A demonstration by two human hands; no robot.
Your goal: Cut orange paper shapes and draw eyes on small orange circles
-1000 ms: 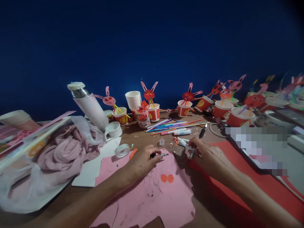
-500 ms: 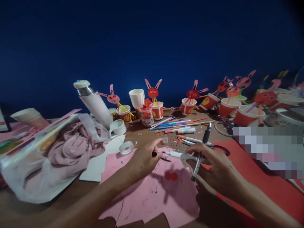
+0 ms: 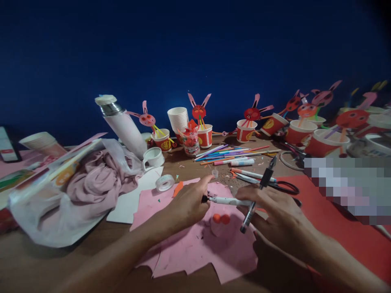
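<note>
At the frame's centre, the left hand (image 3: 191,203) pinches a small black cap (image 3: 205,199) beside the tip of a white marker (image 3: 227,201). Right of centre, the right hand (image 3: 271,207) grips that marker plus a slanted pen (image 3: 266,178). Pink paper (image 3: 183,252) lies below, lower centre.

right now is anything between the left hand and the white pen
Only a small black piece, at the left hand and near the tip of the white pen; nothing else visible.
</note>
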